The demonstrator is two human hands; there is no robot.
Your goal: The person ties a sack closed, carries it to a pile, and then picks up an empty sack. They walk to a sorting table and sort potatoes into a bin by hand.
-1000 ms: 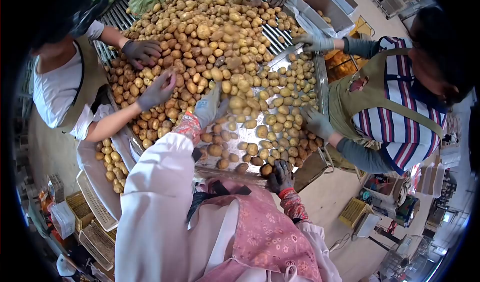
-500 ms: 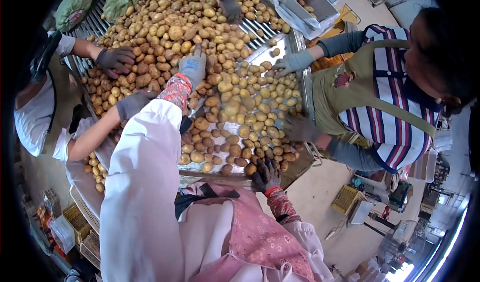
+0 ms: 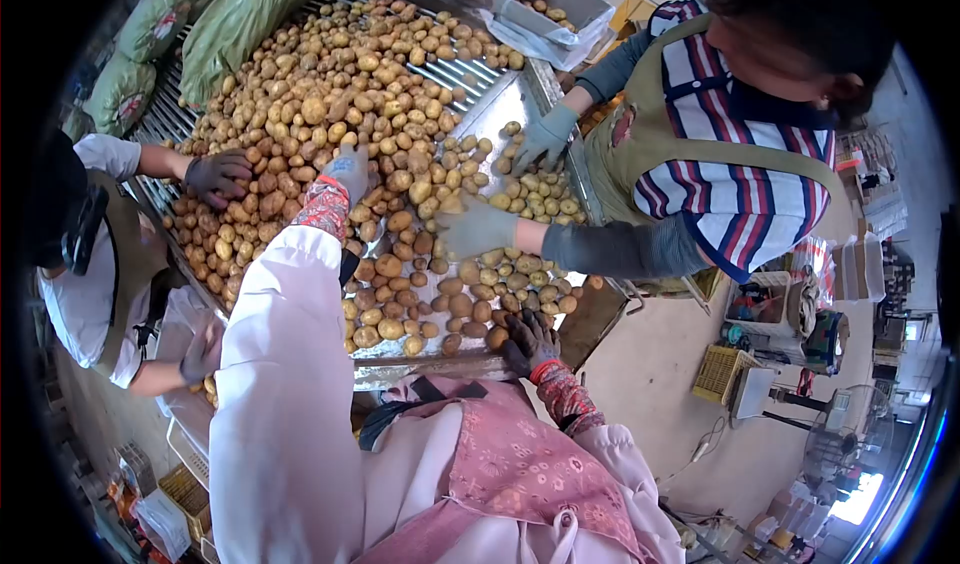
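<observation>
A large heap of potatoes (image 3: 310,84) covers the metal sorting table (image 3: 440,364). My left hand (image 3: 346,171), in a light blue-grey glove, reaches into the middle of the heap, its fingers lying over potatoes. My right hand (image 3: 533,344), in a dark glove, rests at the table's near edge with fingers apart, touching potatoes beside it. Under both hands, some potatoes are hidden. Smaller, paler potatoes (image 3: 545,204) lie on the right part of the table.
A co-worker on the right has two grey-gloved hands (image 3: 478,229) over the potatoes. Another on the left has one dark-gloved hand (image 3: 218,177) on the heap. Green sacks (image 3: 262,24) lie on rollers (image 3: 470,79); a lined bin (image 3: 545,14) stands at the back.
The view has shifted slightly. The right co-worker's nearer hand has moved inward over the potatoes. The left co-worker's nearer hand has left the heap for the lower left. A hand at the back has withdrawn.
</observation>
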